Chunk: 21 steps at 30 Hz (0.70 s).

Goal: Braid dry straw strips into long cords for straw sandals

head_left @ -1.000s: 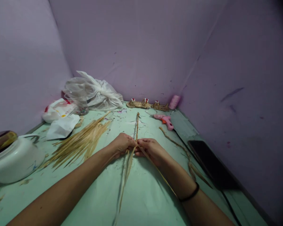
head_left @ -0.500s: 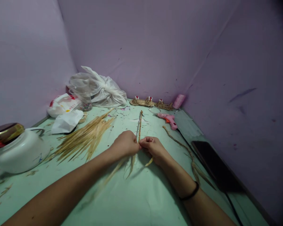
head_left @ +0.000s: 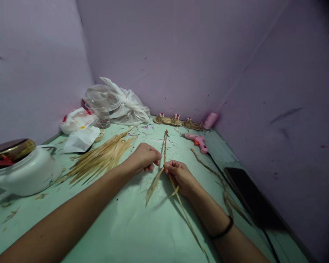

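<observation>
A thin braided straw cord [head_left: 165,148] runs toward the wall on the pale green table, its loose strands [head_left: 154,185] fanning out at the near end. My right hand [head_left: 178,175] pinches the cord where the braid meets the strands; one long strand trails from it to the lower right. Just left of the cord, my left hand [head_left: 148,157] is off it, with fingers curled and somewhat apart and nothing seen in them. A pile of dry straw strips [head_left: 106,155] lies beyond my left forearm.
At the left stand a white pot [head_left: 30,175] and plastic bags [head_left: 128,109]. Woven pieces [head_left: 168,120] and a pink thread spool [head_left: 210,119] line the back wall. A pink glue gun [head_left: 199,141], a twisted cord [head_left: 208,167] and a black phone [head_left: 252,197] lie right.
My left hand has let go of the braid and moved a little up and left. A long strand now trails to the right below my right hand, which still pinches the cord.
</observation>
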Available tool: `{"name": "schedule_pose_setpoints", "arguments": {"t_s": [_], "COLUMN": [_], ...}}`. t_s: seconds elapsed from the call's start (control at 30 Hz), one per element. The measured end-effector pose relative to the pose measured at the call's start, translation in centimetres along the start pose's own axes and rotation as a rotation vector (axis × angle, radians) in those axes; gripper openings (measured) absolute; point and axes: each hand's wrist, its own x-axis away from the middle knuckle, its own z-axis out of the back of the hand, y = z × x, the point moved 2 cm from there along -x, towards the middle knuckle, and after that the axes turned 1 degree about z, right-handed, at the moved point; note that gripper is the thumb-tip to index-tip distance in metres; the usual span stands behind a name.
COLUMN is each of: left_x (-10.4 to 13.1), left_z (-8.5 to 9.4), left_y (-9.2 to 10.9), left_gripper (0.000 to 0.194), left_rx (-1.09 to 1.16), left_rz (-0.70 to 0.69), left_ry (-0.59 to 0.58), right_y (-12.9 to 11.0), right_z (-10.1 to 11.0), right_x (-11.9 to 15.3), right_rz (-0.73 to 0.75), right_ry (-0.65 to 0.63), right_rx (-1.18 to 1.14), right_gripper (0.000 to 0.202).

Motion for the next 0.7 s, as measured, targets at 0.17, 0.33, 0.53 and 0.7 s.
{"name": "schedule_pose_setpoints", "arguments": {"t_s": [0.17,0.33,0.53,0.7], "left_x": [-1.7,-2.1,-1.6,-1.1], "left_z": [-1.5,-1.3,-1.4,-2.3], "left_y": [-1.7,-1.9,-1.5,-1.2], "left_gripper": [0.013,0.012,0.01,0.014], "left_rx": [0.318,0.117,-0.053,0.024], "left_rz": [0.116,0.118,0.046,0.061], "left_ry": [-0.357,-0.23,-0.105,-0.05], "right_y": [-0.3,-0.5,-0.8,-1.8], "right_z": [0.1,0.7,1.1,1.0], "right_x": [0.1,-0.6,-0.4,1.3], "right_rz": [-0.011,0.023,0.315,0.29], "right_ry": [-0.082,-0.129,0.009,0.228], "right_rx": [-0.072,0.099,0.635,0.944], "right_gripper": [0.016,0.011,0.01,0.018]}}
